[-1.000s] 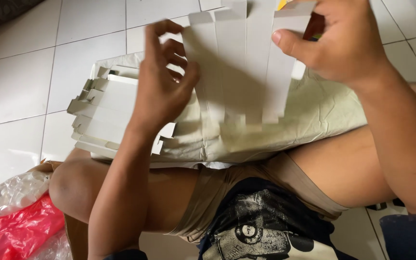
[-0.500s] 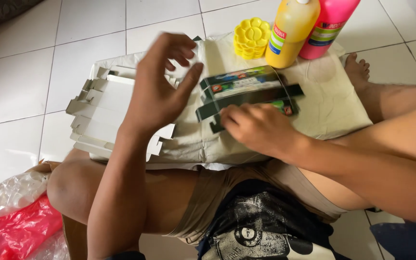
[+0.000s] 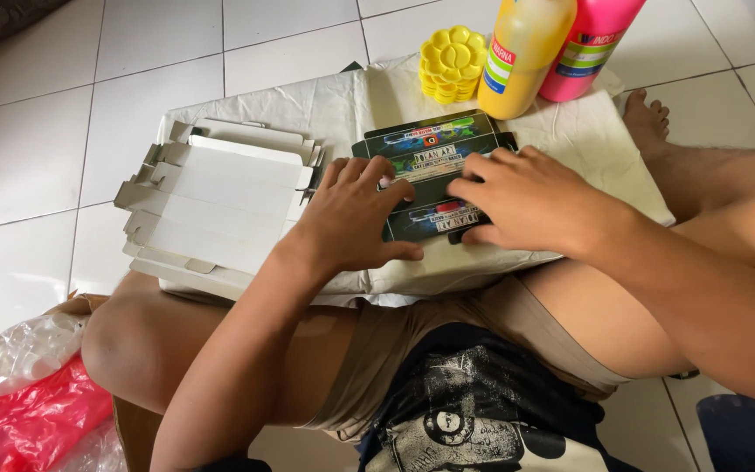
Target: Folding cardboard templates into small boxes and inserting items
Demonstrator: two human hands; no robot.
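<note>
A flat, unfolded dark printed carton [image 3: 430, 149] lies printed side up on a white cloth-covered cushion [image 3: 325, 105] across my lap. My left hand [image 3: 351, 218] presses down on the carton's left part with fingers spread. On the right part rests my right hand [image 3: 526, 197], fingers flat on the card. Neither hand grips anything. A stack of white flat carton blanks [image 3: 211, 201] lies just left of my left hand.
A yellow flower-shaped paint palette stack [image 3: 452, 61], a yellow bottle [image 3: 522, 52] and a pink bottle [image 3: 583, 44] stand at the cushion's far edge. Red and clear plastic bags [image 3: 19, 402] lie at the lower left on the white tiled floor [image 3: 45, 131].
A second ago both hands held the carton up, white side toward me. It was then laid printed side up on the cushion, and now both hands press flat on it.
</note>
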